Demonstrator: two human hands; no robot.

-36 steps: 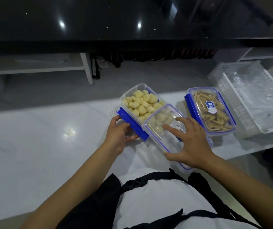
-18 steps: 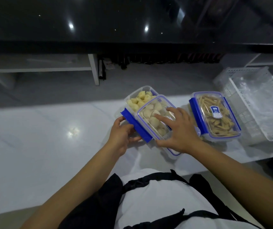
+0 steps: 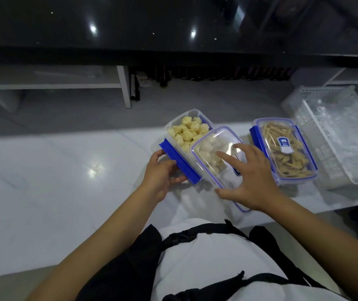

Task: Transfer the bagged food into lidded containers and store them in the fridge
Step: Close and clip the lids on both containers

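Note:
A clear container [image 3: 190, 124] of pale yellow food pieces stands on the white counter. My left hand [image 3: 159, 172] grips the blue clip flap [image 3: 179, 160] on its near left side. A clear lid with a blue seal [image 3: 215, 148] lies askew over the container's near half, leaving the far half uncovered. My right hand [image 3: 249, 177] rests flat on that lid with fingers spread. To the right stands a second container [image 3: 286, 148], lidded and clipped, holding brown stick-shaped food.
A white plastic basket [image 3: 310, 118] with crumpled clear bags in it sits at the counter's right end, touching the lidded container's far side. The white counter [image 3: 54, 181] stretches left. Beyond it are a grey floor, white shelf legs and a dark glossy surface.
The lid slid up over the open container half a second ago, and has since shifted back toward me, so more of the food shows. My left hand stays on the blue clip.

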